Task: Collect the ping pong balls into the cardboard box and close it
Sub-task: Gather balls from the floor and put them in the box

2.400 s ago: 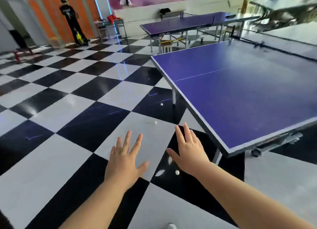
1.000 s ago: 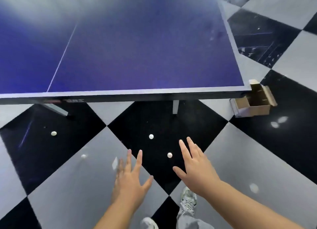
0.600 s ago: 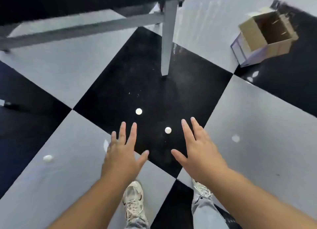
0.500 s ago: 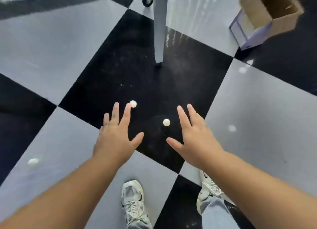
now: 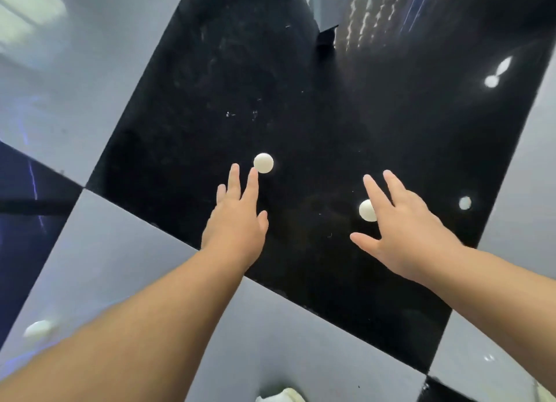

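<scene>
Two white ping pong balls lie on a glossy black floor tile. One ball sits just beyond the fingertips of my left hand, which is open and palm down. The other ball lies at the edge of my right hand, partly hidden behind its index finger; that hand is open with fingers spread. A third blurred ball rests on the grey tile at lower left. The cardboard box is out of view.
The foot of a table leg stands on the black tile at the top. Bright light reflections spot the floor on the right. The toe of my shoe shows at the bottom edge.
My head has dropped much closer to the floor and the box has left the view. Both hands have reached down to the two balls.
</scene>
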The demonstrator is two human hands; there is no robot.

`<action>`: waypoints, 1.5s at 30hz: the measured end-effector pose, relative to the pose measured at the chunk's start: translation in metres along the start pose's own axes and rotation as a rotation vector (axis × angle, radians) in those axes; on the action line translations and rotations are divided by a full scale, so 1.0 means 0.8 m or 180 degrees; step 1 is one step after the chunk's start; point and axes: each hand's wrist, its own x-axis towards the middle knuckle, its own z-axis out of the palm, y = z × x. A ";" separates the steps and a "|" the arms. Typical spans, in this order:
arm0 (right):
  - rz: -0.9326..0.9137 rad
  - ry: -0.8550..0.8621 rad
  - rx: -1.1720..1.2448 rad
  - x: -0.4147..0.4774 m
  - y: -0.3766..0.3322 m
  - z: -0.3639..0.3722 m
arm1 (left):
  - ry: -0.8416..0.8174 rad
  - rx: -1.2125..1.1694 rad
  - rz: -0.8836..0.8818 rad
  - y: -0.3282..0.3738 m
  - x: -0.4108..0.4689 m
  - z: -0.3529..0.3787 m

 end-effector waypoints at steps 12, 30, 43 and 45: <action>-0.0209 0.0321 -0.0090 0.064 0.036 0.054 | 0.0417 0.0434 0.0108 0.030 0.137 0.032; -0.0167 0.0874 0.0608 -0.112 0.039 -0.133 | 0.0450 -0.0984 0.0746 0.191 -0.105 -0.097; 0.0693 0.1369 0.1154 -0.501 0.026 -0.480 | 0.0564 -0.1540 0.1427 0.323 -0.425 -0.490; 0.0705 0.1566 0.1283 -0.553 0.019 -0.524 | 0.0568 -0.1478 0.1643 0.338 -0.474 -0.539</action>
